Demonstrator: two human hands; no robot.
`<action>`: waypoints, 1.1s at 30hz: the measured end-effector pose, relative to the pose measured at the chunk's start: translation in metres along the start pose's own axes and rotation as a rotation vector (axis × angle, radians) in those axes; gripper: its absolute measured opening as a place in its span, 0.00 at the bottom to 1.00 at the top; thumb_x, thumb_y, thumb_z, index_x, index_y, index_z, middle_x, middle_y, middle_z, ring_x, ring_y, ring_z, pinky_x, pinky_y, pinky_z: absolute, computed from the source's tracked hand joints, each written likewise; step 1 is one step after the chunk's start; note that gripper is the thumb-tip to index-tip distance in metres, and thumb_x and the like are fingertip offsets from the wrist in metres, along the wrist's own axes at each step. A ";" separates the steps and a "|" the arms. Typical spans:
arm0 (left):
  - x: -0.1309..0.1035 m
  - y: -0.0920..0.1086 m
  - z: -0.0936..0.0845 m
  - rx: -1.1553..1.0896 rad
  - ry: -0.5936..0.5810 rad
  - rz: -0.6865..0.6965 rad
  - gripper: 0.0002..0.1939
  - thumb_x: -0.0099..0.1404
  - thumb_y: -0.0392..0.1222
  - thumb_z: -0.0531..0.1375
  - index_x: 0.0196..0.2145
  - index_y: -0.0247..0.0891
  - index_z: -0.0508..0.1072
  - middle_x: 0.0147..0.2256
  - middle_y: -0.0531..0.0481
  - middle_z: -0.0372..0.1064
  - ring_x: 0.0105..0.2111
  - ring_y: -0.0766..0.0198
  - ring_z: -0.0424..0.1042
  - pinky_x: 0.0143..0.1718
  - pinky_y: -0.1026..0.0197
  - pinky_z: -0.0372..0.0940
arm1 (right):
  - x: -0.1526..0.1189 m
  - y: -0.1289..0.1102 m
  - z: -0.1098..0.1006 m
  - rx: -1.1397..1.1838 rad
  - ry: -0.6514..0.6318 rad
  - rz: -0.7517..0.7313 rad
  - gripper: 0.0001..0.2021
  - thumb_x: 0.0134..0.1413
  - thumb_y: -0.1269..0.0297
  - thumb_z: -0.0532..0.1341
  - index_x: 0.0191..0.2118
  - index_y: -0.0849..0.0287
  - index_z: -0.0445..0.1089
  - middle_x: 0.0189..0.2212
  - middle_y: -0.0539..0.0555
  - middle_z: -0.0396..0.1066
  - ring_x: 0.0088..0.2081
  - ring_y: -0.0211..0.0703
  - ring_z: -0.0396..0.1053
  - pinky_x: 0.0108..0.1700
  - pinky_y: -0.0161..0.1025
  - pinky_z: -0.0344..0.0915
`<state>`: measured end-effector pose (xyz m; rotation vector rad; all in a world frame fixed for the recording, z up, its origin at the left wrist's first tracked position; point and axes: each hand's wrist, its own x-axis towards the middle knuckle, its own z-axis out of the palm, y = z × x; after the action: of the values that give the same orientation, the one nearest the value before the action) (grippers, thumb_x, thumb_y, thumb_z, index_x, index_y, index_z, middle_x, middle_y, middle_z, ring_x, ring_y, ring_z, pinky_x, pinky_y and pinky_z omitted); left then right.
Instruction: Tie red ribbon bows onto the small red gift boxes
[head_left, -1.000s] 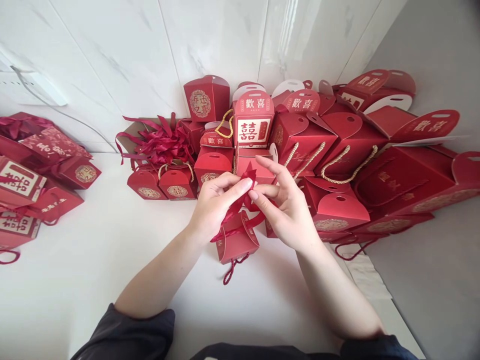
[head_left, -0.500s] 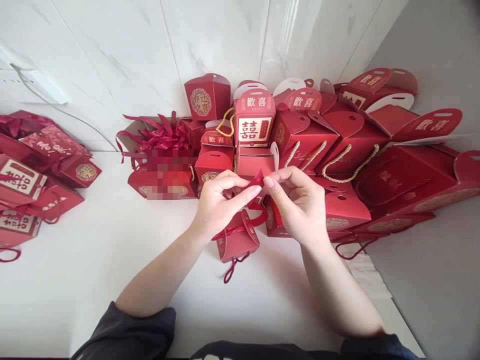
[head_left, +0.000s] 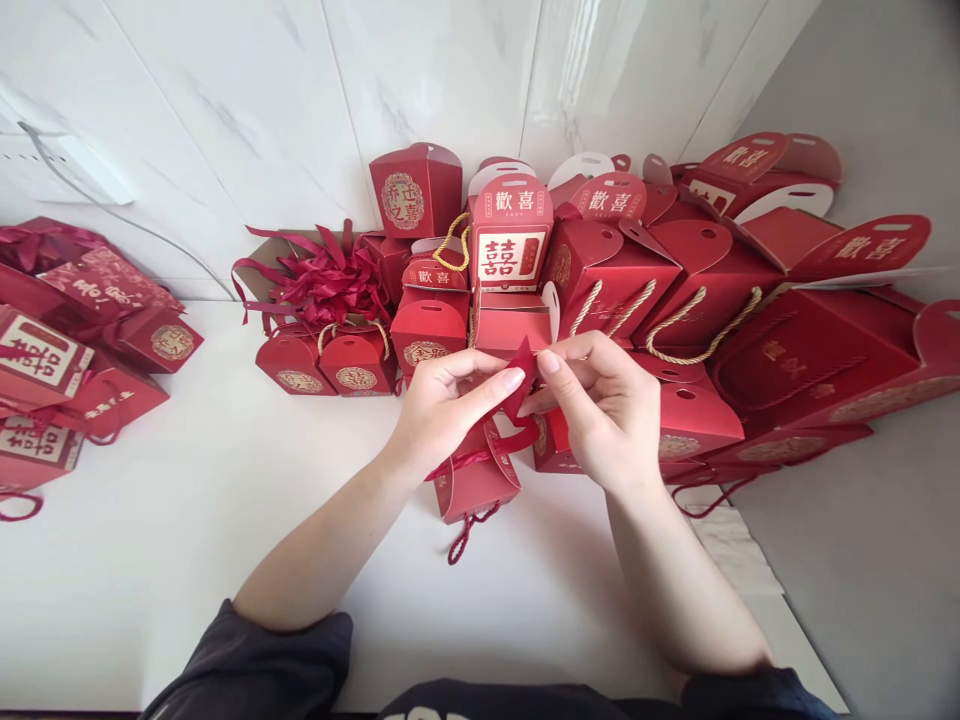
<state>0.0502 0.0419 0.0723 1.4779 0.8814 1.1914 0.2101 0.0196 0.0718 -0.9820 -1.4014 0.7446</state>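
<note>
Head: left grip (head_left: 442, 405) and right grip (head_left: 611, 420) pinch 1 ribbon (head_left: 517, 390).

One held ribbon (head_left: 525, 366); one ribbon heap (head_left: 335, 280); one cable (head_left: 129, 213); over a dozen red boxes (head_left: 480, 491)

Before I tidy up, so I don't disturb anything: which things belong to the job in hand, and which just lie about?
Seemingly in the job:
held red ribbon
small box just below it
loose ribbons, perhaps

Seemingly just there:
boxes at left
boxes stacked at right
</note>
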 end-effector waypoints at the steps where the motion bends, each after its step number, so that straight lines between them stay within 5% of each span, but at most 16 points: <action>1: 0.000 -0.001 0.000 -0.024 0.001 0.001 0.08 0.60 0.47 0.67 0.32 0.40 0.80 0.30 0.51 0.76 0.31 0.65 0.72 0.34 0.63 0.66 | 0.000 0.000 0.000 0.000 -0.008 0.000 0.08 0.61 0.57 0.62 0.33 0.53 0.67 0.22 0.47 0.72 0.21 0.42 0.75 0.24 0.37 0.73; 14: -0.001 0.000 -0.001 0.056 0.085 0.072 0.08 0.59 0.45 0.68 0.28 0.38 0.79 0.24 0.54 0.71 0.25 0.70 0.65 0.27 0.65 0.61 | 0.001 0.003 0.002 0.096 -0.020 0.003 0.07 0.62 0.57 0.62 0.40 0.54 0.72 0.29 0.49 0.74 0.24 0.40 0.75 0.27 0.37 0.74; 33: 0.000 0.002 0.001 0.022 0.004 0.037 0.08 0.61 0.44 0.67 0.29 0.37 0.77 0.27 0.54 0.73 0.27 0.69 0.69 0.30 0.66 0.65 | -0.003 0.003 0.002 -0.040 -0.002 -0.027 0.06 0.62 0.58 0.62 0.36 0.53 0.70 0.22 0.46 0.72 0.20 0.40 0.74 0.21 0.33 0.69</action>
<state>0.0510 0.0412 0.0738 1.5159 0.8763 1.2157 0.2086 0.0187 0.0681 -0.9913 -1.4334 0.7000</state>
